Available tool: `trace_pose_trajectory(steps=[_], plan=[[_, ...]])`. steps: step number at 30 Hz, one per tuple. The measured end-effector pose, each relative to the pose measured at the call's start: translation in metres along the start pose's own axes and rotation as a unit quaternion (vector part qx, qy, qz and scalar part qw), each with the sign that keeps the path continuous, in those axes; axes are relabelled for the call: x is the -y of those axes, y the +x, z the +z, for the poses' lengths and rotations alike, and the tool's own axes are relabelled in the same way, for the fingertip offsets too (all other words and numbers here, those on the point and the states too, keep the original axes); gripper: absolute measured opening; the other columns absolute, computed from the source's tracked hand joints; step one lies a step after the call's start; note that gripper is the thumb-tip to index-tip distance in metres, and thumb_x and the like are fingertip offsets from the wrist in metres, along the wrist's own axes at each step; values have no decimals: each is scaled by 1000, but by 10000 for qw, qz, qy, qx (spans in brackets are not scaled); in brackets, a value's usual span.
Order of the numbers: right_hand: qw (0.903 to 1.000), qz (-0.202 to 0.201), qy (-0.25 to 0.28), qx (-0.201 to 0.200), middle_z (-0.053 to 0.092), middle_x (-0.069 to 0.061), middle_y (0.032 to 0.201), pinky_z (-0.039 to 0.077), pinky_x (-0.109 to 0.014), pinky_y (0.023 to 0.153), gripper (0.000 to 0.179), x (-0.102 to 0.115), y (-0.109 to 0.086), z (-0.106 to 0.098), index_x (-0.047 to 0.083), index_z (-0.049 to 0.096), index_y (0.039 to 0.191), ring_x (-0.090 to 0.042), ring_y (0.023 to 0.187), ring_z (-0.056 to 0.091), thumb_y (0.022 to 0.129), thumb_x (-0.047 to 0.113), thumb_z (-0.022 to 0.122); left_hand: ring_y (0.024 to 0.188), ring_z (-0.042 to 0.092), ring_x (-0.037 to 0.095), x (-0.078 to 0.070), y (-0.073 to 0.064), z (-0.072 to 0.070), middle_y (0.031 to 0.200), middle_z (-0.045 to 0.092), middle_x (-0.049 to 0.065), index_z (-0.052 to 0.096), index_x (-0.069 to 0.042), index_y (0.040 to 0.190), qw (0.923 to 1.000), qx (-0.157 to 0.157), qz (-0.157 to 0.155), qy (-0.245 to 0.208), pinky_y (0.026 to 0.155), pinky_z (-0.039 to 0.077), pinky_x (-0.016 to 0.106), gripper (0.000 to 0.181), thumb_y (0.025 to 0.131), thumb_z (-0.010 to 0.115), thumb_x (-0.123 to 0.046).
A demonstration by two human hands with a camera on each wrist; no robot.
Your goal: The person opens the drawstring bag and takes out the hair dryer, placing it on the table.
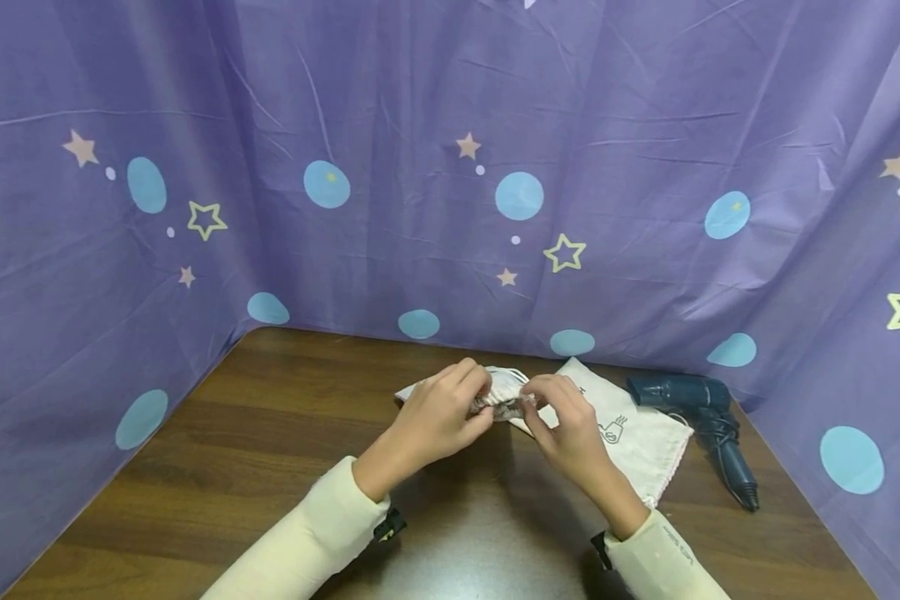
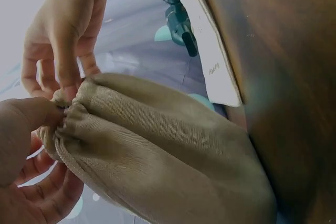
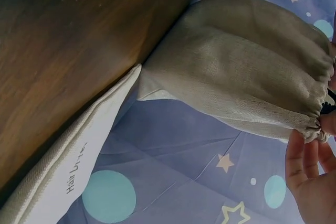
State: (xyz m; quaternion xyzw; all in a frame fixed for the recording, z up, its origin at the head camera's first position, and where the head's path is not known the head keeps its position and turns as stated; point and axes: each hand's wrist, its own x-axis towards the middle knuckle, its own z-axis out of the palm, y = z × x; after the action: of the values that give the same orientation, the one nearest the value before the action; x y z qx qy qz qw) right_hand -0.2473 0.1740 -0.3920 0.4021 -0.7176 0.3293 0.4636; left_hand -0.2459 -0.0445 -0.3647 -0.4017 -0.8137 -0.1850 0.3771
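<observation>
A cream cloth drawstring bag [image 2: 157, 135] stands upright on the table, its mouth gathered into folds. My left hand [image 1: 435, 412] pinches the left side of the gathered rim between thumb and fingers. Opposite it, my right hand [image 1: 570, 425] pinches the right side of the rim. Through the narrow mouth something dark [image 3: 328, 107] shows; its kind is hidden. White drawstring lies behind the hands in the head view. Both hands also appear in the left wrist view, at either side of the opening.
A second cream bag [image 1: 637, 442], printed with a hair dryer picture and lettering, lies flat to the right. Partly over its edge is a dark blue hair dryer [image 1: 693, 396] with its cord bundled. Purple curtains [image 1: 420, 208] border the brown wooden table [image 1: 270, 433].
</observation>
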Motion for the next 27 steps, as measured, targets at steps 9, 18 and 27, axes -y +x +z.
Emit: trace_pose_trajectory(steps=[9, 18, 27], plan=[[10000, -79, -23, 35, 69, -8, 98, 52, -28, 69, 22, 1, 2, 0, 2, 68, 99, -22, 81, 62, 80, -8, 73, 67, 46, 9, -1, 2, -5, 82, 50, -5, 56, -13, 88, 9996, 279, 35, -81, 56, 41, 26, 26, 74, 77, -11], [9998, 44, -118, 142, 68, -8, 98, 52, -26, 71, 23, -1, 0, -5, 3, 68, 97, -21, 82, 62, 78, -11, 73, 67, 47, 8, 5, 4, -13, 84, 51, -6, 56, -15, 86, 9983, 385, -90, -432, 57, 41, 25, 22, 73, 73, -7], [9996, 158, -98, 205, 68, -7, 96, 50, -22, 74, 20, -5, -2, -7, 4, 68, 95, -20, 85, 61, 81, -11, 71, 64, 47, 9, 9, 4, -18, 86, 54, -5, 57, -14, 85, 9976, 361, -265, -527, 56, 42, 27, 21, 73, 71, -5]])
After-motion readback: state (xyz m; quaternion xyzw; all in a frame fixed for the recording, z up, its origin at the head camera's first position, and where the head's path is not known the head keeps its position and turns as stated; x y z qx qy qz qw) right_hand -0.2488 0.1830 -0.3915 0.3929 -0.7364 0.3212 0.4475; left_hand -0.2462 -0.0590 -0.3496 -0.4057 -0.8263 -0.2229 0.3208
